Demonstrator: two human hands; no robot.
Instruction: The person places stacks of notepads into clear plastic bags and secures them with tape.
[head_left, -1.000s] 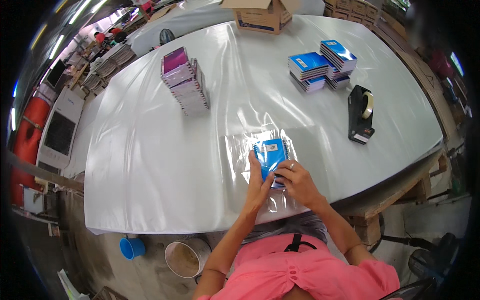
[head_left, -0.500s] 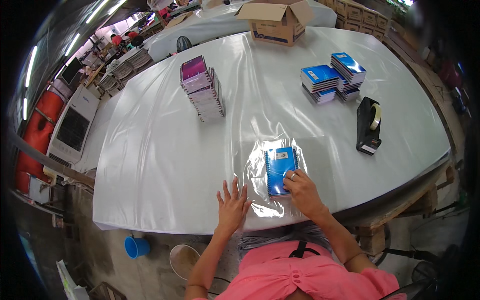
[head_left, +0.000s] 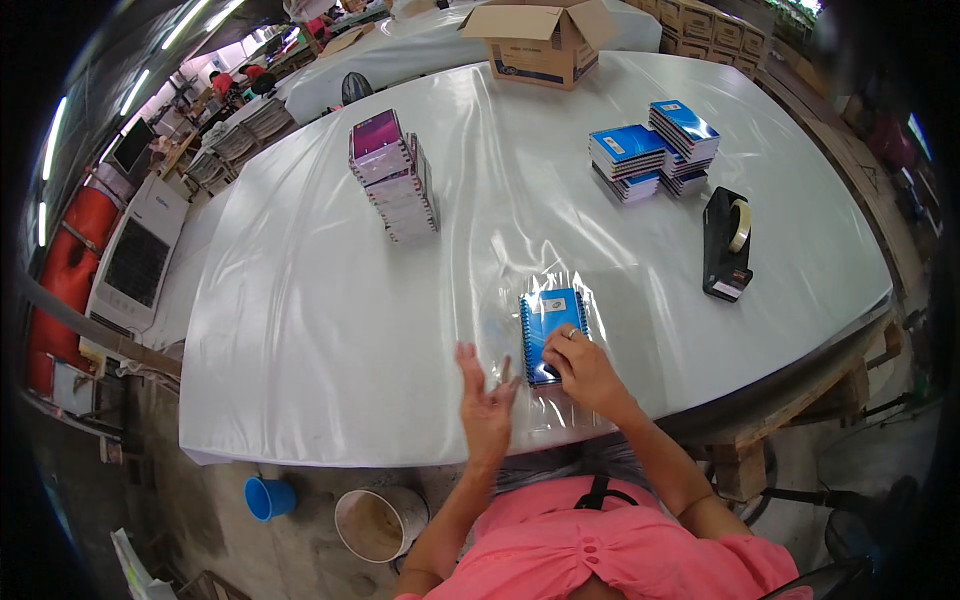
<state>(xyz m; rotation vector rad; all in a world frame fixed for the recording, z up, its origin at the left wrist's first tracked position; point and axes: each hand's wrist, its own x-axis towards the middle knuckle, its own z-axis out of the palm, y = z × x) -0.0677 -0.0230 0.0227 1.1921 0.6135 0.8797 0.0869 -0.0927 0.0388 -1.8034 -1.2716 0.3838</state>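
A blue spiral notebook (head_left: pixel 549 312) lies on a sheet of clear, shiny plastic film (head_left: pixel 625 315) near the table's front edge. Coil binding shows along both of its long sides, perhaps from more than one book in the pile. My right hand (head_left: pixel 588 375), with a ring on one finger, rests over the notebook's lower right part. Its fingers are bunched together; whether they pinch film there is hidden. Left of the notebook, my left hand (head_left: pixel 487 410) is raised with its fingers spread, slightly blurred, holding nothing I can see.
Purple-topped spiral notebooks (head_left: pixel 378 133) form a tall stack at the far left. Stacks of blue notebooks (head_left: pixel 627 143) and a black tape dispenser (head_left: pixel 722 255) stand at right. An open cardboard box (head_left: pixel 530 58) sits at the back. Below the table are a blue bucket (head_left: pixel 270 498) and a whitish bucket (head_left: pixel 372 520).
My left hand has moved right, close to the notebook, its fingers lifting. My right hand has slid slightly left over the cover. The whole view has shifted a little.
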